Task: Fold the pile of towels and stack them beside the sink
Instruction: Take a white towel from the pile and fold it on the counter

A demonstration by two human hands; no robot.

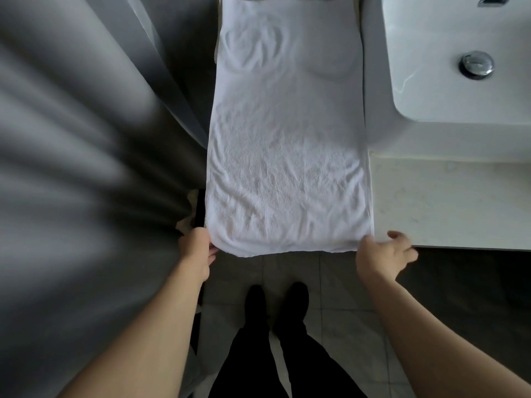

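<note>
A white towel lies spread lengthwise on the pale countertop, left of the white sink. Its near edge hangs slightly over the counter's front. My left hand pinches the towel's near left corner, with the fingers tucked under the cloth. At the near right corner my right hand grips the towel, thumb on the cloth and the other fingers spread over the counter edge. The towel's surface is wrinkled.
A grey wall or panel fills the left side, close to the towel's left edge. The sink drain and part of a tap show at the upper right. Below, my legs and dark shoes stand on a tiled floor.
</note>
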